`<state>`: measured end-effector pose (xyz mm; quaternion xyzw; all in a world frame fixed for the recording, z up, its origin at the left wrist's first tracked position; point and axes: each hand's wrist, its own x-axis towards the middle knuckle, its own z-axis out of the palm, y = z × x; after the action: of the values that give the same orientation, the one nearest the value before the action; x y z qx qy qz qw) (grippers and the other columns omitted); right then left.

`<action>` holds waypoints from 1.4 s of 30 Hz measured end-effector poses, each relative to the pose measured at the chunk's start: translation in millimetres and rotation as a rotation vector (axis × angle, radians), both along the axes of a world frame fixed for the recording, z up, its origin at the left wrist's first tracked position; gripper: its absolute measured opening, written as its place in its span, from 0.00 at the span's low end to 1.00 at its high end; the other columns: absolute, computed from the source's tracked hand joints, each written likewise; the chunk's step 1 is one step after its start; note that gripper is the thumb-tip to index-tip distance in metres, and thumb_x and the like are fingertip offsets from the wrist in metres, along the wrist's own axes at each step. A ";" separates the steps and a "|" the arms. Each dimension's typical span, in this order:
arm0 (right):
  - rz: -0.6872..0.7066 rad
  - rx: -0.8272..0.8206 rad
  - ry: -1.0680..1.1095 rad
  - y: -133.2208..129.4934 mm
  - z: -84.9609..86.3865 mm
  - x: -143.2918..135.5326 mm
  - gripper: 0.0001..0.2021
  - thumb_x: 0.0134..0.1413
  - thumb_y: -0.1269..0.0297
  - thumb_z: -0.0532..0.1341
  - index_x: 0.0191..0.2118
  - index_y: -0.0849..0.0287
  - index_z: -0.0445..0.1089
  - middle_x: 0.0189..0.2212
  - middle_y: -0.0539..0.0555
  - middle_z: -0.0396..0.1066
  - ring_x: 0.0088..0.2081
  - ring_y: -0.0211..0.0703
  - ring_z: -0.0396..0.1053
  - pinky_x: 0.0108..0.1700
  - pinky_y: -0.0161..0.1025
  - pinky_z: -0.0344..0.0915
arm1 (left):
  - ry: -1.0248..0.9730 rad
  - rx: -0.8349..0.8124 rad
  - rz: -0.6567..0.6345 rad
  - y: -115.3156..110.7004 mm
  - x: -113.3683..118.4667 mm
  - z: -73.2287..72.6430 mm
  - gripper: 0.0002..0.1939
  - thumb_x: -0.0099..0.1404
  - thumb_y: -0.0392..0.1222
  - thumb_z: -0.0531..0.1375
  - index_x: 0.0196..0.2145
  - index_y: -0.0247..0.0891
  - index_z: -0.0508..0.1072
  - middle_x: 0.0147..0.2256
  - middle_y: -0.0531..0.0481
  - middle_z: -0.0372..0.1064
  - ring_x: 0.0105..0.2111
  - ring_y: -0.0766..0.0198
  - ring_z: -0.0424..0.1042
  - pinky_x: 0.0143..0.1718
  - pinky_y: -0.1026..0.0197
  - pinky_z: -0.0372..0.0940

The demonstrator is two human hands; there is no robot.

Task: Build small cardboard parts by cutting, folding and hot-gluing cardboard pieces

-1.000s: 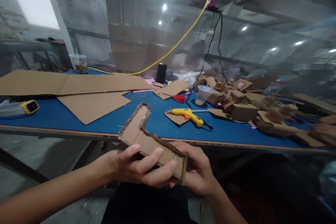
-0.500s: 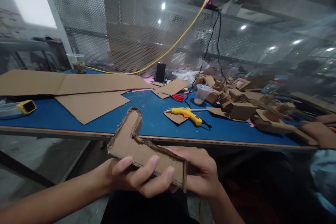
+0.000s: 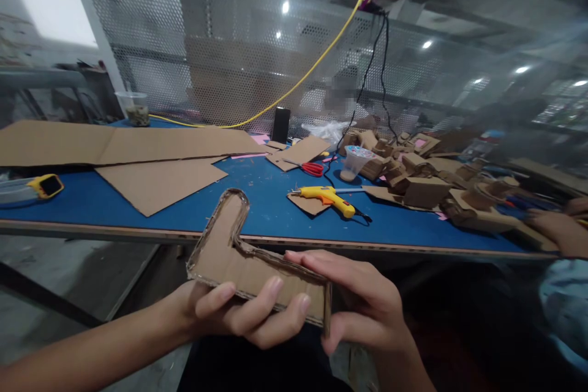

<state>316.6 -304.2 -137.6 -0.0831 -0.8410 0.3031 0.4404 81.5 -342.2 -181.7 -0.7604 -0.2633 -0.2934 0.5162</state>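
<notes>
An L-shaped cardboard piece with thick edges is held up in front of the blue table's near edge. My left hand supports it from below, with fingers curled over its lower front side. Around the right end of the piece is my right hand, its fingers along the top edge and its thumb by the lower right corner. Beyond the piece, a yellow glue gun lies on the table, partly over a small cardboard scrap.
Red scissors, a plastic cup and a cardboard pile are on the blue table. Large cardboard sheets and a yellow tape measure lie left. Another person's hand is far right.
My right hand has shifted slightly right, and its thumb has moved down to the lower right corner of the piece. The cardboard piece has hardly moved.
</notes>
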 end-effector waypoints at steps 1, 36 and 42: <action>-0.001 0.009 -0.023 -2.0 0.7 0.8 0.36 0.51 0.59 0.70 0.65 0.46 0.60 0.58 0.51 0.71 0.58 0.44 0.70 0.59 0.35 0.66 | 0.162 0.133 -0.065 5.9 -4.2 6.7 0.26 0.60 0.48 0.66 0.54 0.69 0.67 0.62 0.65 0.55 0.67 0.58 0.47 0.71 0.48 0.35; -0.291 -0.323 0.354 -3.4 -30.8 12.3 0.31 0.43 0.40 0.68 0.53 0.49 0.74 0.50 0.54 0.74 0.52 0.49 0.71 0.56 0.42 0.67 | -0.201 0.088 0.064 12.9 13.2 14.8 0.24 0.57 0.61 0.67 0.49 0.54 0.73 0.59 0.54 0.59 0.66 0.60 0.53 0.69 0.50 0.41; -0.519 -0.368 0.349 8.7 -24.3 11.8 0.05 0.57 0.64 0.67 0.30 0.53 0.76 0.37 0.52 0.73 0.42 0.43 0.70 0.46 0.39 0.66 | -0.177 -0.080 0.099 15.4 3.1 20.0 0.29 0.61 0.52 0.67 0.59 0.67 0.65 0.56 0.50 0.59 0.63 0.58 0.53 0.68 0.50 0.37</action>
<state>328.3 -295.5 -161.8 -0.3188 -0.6353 0.3371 0.6173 84.6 -326.8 -161.7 -0.7376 -0.3565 -0.3226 0.4741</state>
